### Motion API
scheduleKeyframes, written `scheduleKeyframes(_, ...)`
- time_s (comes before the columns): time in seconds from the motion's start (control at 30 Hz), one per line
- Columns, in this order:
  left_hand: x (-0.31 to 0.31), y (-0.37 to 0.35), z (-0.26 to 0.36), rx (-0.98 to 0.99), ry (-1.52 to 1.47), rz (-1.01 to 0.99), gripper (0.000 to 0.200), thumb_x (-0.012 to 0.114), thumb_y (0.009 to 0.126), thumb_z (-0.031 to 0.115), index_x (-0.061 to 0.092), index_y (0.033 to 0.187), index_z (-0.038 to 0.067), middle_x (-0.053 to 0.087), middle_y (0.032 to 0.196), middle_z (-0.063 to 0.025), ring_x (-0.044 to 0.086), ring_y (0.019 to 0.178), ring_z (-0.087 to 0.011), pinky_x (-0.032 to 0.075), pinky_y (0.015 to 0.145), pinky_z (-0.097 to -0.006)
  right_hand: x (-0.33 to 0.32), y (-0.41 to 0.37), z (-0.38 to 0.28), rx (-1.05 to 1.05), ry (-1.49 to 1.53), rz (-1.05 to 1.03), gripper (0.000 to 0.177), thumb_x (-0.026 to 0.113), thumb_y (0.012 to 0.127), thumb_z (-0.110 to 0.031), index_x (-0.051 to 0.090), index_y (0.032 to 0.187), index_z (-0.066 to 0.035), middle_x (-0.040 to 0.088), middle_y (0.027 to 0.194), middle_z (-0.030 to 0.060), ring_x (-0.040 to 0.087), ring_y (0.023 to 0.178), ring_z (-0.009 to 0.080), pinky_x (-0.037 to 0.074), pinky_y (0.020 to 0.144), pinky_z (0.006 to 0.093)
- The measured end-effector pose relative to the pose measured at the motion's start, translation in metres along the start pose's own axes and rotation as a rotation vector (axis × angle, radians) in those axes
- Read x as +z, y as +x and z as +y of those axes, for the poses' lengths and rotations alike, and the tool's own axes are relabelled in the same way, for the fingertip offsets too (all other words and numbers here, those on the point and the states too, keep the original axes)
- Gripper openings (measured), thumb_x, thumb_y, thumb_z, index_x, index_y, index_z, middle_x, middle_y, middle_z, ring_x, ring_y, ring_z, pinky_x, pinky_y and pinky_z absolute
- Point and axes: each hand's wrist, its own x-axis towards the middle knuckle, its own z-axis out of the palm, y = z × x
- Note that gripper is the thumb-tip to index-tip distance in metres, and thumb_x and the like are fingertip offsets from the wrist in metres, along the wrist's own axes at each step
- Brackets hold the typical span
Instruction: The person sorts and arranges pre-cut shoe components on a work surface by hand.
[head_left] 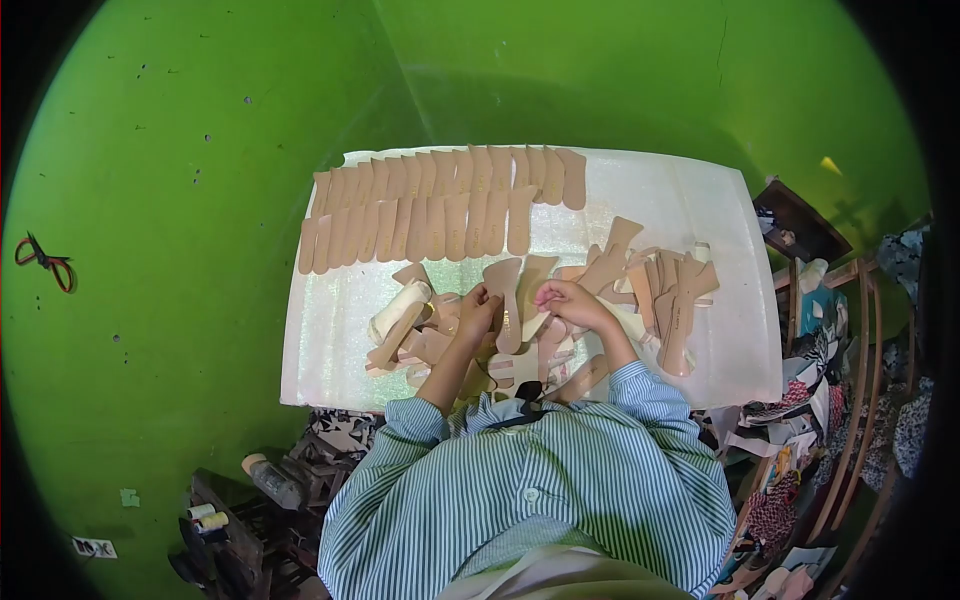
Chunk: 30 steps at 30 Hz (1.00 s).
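My left hand [480, 312] is closed on the edge of a tan shoe insole [506, 308], which hangs over the table in front of me. My right hand [568, 300] has its fingers pinched at the edge of a second, yellowish-tan insole [535, 275] just beside the first; the fingertips are partly hidden. Around both hands lie loose insoles [678, 315] in a jumbled heap, some bearing small gold lettering. A cream rolled bundle [398, 310] lies to the left. Farther back, overlapping insoles form an upper row [400, 178] and a lower row [425, 228].
The white-covered table [660, 190] stands against green walls. To the right, a wooden rack [850, 400] holds patterned fabric. Thread spools [205, 518] and a bottle [272, 482] are at lower left. Scissors [45, 262] hang on the left wall.
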Motion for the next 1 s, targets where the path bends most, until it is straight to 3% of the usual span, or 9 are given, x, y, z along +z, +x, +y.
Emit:
scheduleKeyframes(0.07,0.001,-0.003,0.004,0.021,-0.028,0.022,0.018,0.051,0.078,0.008,0.052,0.096,0.005,0.056,0.076,0.001,0.051,0.063,-0.005,0.039,0.054,-0.0178,-0.001,-0.002,-0.007,0.041,0.081,0.02,0.018,0.045,0.077,0.0,0.051,0.094,-0.002,0.056,0.09,0.0057,0.055,0.078,0.0106,0.044,0.065,0.0213)
scheduleKeyframes(0.13,0.001,-0.003,0.007,-0.005,-0.021,0.019,0.018,0.051,0.078,0.007,0.052,0.096,0.004,0.056,0.078,0.0011,0.051,0.065,-0.0048,0.04,0.055,-0.018,0.001,-0.006,-0.015,0.255,0.021,0.101,0.016,0.048,0.079,-0.007,0.049,0.095,-0.002,0.056,0.087,0.0051,0.056,0.069,0.0095,0.043,0.056,0.0205)
scheduleKeyframes(0.27,0.007,-0.002,0.01,0.034,-0.059,0.017,0.019,0.051,0.079,0.008,0.051,0.097,0.004,0.056,0.079,0.001,0.05,0.066,-0.0042,0.039,0.054,-0.0175,0.008,-0.005,-0.01,0.265,0.026,0.131,0.017,0.052,0.08,-0.013,0.051,0.093,-0.002,0.057,0.081,0.0032,0.054,0.061,0.0091,0.042,0.052,0.0207)
scheduleKeyframes(0.37,0.013,0.0,0.009,-0.056,-0.015,-0.012,0.021,0.052,0.078,0.009,0.051,0.098,0.004,0.055,0.081,0.0006,0.05,0.066,-0.004,0.039,0.054,-0.018,0.014,-0.001,-0.003,0.148,0.016,0.014,0.016,0.053,0.079,-0.016,0.054,0.087,-0.002,0.057,0.074,0.0017,0.05,0.058,0.0076,0.041,0.052,0.02)
scheduleKeyframes(0.43,0.019,0.002,0.008,0.092,-0.077,-0.005,0.021,0.053,0.078,0.009,0.05,0.098,0.002,0.055,0.083,-0.0018,0.051,0.07,-0.0063,0.04,0.059,-0.0186,0.018,0.001,-0.004,0.106,-0.058,0.041,0.015,0.055,0.079,-0.017,0.057,0.081,-0.002,0.056,0.069,0.0006,0.047,0.056,0.0065,0.04,0.051,0.0198)
scheduleKeyframes(0.77,0.018,0.018,0.008,0.026,-0.102,0.038,0.024,0.054,0.08,0.016,0.048,0.1,0.003,0.05,0.084,-0.0001,0.046,0.069,-0.0062,0.038,0.055,-0.0184,-0.004,0.044,-0.001,-0.051,-0.376,0.032,0.016,0.057,0.076,-0.013,0.057,0.084,0.0,0.056,0.069,0.0009,0.05,0.06,0.0074,0.04,0.052,0.0211)
scheduleKeyframes(0.83,0.023,0.015,0.008,0.027,-0.078,0.091,0.026,0.053,0.082,0.019,0.045,0.102,0.004,0.05,0.085,-0.0006,0.046,0.071,-0.006,0.037,0.055,-0.0186,-0.015,0.06,0.012,0.021,-0.087,0.192,0.015,0.058,0.075,-0.014,0.057,0.081,0.001,0.056,0.068,0.0017,0.051,0.06,0.0082,0.04,0.052,0.0231)
scheduleKeyframes(0.9,0.014,0.022,-0.025,0.029,-0.041,0.03,0.03,0.055,0.08,0.018,0.043,0.103,0.004,0.047,0.086,0.0005,0.045,0.07,-0.0065,0.037,0.057,-0.0195,-0.032,0.076,0.02,-0.008,-0.136,0.325,0.014,0.058,0.075,-0.013,0.058,0.078,0.0,0.057,0.066,0.0034,0.052,0.06,0.009,0.041,0.052,0.0254)
scheduleKeyframes(1.0,0.012,0.018,-0.047,0.109,0.313,-0.104,0.034,0.06,0.073,0.017,0.046,0.1,0.002,0.048,0.084,-0.0042,0.047,0.07,-0.0142,0.039,0.062,-0.0256,-0.055,0.101,0.03,0.015,-0.337,0.657,0.016,0.058,0.074,-0.016,0.058,0.079,-0.001,0.058,0.066,0.0092,0.055,0.061,0.0138,0.044,0.058,0.0272)
